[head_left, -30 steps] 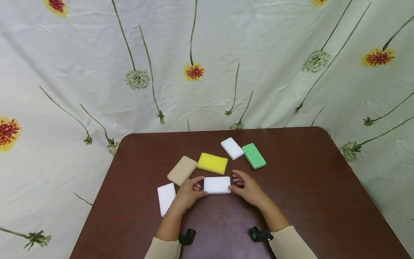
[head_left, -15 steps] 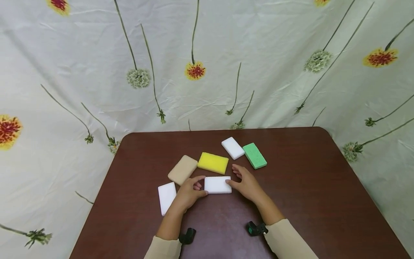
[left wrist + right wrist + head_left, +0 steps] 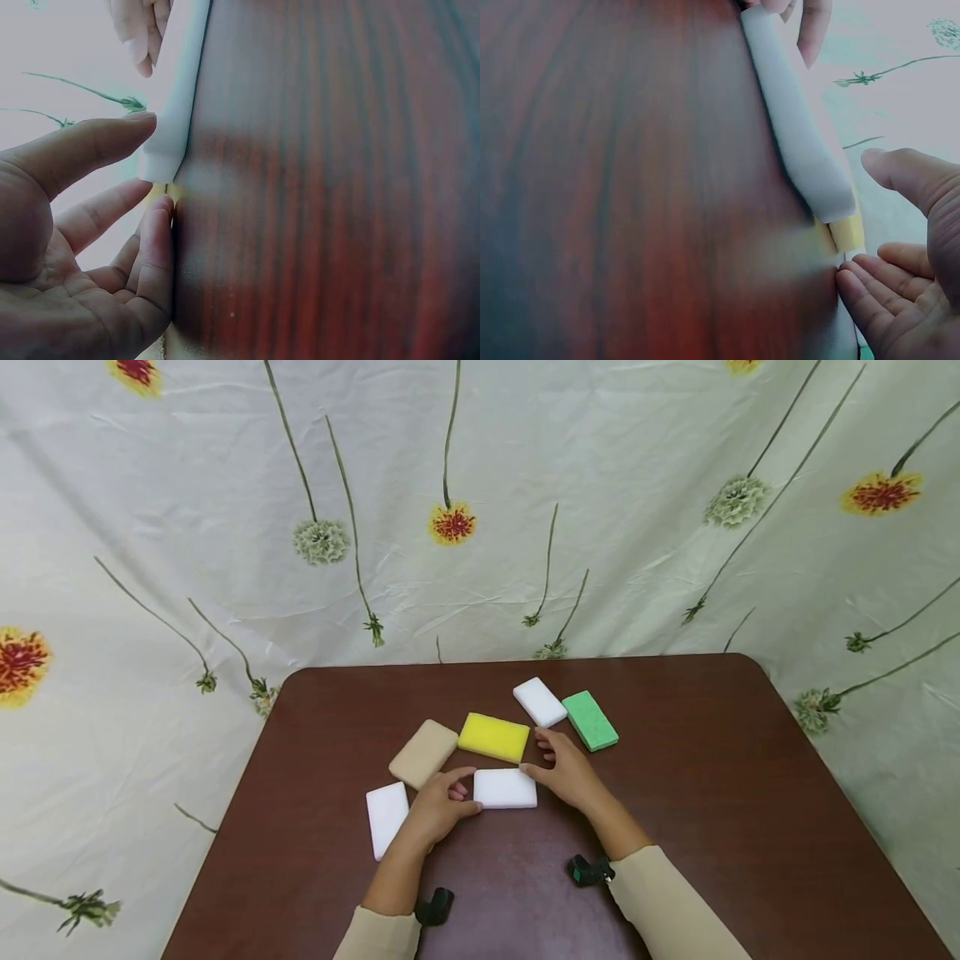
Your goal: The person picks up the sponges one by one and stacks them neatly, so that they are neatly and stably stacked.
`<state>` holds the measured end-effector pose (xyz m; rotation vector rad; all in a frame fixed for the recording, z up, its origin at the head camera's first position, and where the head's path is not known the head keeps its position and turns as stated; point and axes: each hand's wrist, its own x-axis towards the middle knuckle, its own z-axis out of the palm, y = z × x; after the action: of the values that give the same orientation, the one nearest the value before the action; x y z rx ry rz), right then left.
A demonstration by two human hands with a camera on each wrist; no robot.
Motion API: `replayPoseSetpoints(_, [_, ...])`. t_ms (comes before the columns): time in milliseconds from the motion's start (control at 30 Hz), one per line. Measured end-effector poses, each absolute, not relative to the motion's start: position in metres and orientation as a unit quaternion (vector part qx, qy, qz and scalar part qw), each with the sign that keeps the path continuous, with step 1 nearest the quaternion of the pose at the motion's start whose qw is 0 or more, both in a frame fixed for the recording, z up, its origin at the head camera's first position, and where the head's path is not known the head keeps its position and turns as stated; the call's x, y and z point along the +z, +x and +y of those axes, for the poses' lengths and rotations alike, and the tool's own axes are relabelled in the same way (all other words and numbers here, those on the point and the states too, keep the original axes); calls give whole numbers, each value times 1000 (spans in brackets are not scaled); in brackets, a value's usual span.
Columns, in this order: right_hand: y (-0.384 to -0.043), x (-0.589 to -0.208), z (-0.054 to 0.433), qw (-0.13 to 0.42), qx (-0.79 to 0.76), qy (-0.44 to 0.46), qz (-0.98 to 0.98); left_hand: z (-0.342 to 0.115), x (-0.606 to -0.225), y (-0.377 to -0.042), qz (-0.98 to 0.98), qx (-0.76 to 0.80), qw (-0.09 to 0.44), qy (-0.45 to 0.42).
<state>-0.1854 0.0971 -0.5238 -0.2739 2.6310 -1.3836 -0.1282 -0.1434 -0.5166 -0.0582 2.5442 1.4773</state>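
Observation:
A white sponge lies flat on the dark wooden table. My left hand holds its left end, with the thumb near the front corner and the index finger near the back one. Close to its back right corner is my right hand, fingers relaxed and extended toward the yellow sponge. In the right wrist view, a gap shows between the right thumb and the white sponge. Nothing sits in that hand.
A tan sponge touches the yellow one's left end. Another white sponge lies left of my left forearm. At the back, a third white sponge meets a green sponge. Flowered cloth hangs behind the table.
My right hand has moved away from me, from the white sponge's right end to its back right corner, nearer the yellow sponge. The left hand and the sponges stay put.

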Motion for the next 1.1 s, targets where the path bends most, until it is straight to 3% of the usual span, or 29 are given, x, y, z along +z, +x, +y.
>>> replayPoseSetpoints(1100, [-211, -526, 83, 89, -385, -105, 913, -145, -518, -127, 855, 508, 102, -17])
